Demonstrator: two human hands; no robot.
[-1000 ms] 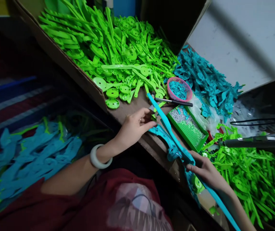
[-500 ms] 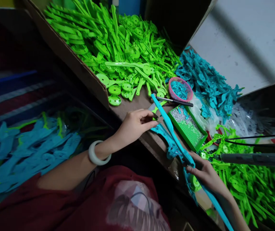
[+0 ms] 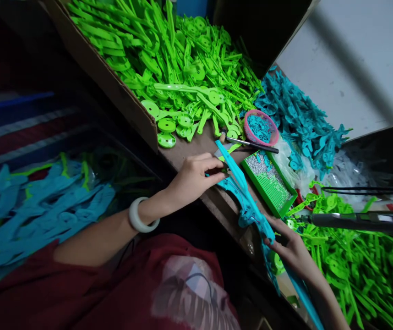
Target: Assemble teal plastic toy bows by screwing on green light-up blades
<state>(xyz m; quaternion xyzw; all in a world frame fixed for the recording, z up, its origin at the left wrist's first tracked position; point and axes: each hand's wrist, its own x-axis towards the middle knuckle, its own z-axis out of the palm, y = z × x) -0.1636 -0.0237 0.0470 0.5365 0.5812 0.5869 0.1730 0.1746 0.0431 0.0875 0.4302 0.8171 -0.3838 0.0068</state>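
A long blue plastic shell (image 3: 235, 170) lies slanted over a second blue plastic piece (image 3: 232, 187) with moulded details, at the table's front edge. Around their lower part my right hand (image 3: 291, 250) is closed, thumb on the near side. My left hand (image 3: 196, 176) is at the upper end, thumb and forefinger pinched together beside the lower piece. What lies between those fingertips is too small to make out. Below my right hand, a long blue strip (image 3: 304, 293) and a round green part (image 3: 279, 263) show partly.
Green plastic parts (image 3: 182, 68) fill a cardboard box (image 3: 124, 96); more (image 3: 361, 270) lie at right. Beside a pink basket (image 3: 263, 113) and green screw tray (image 3: 282, 208) is a black-handled tool (image 3: 253, 145). An electric screwdriver (image 3: 357, 221) points in from the right. Blue parts (image 3: 302, 119) are heaped behind.
The upper blue shell has come down closer onto the lower piece. My left fingers stay pinched at the far end, and my right hand keeps its hold. The view has shifted slightly.
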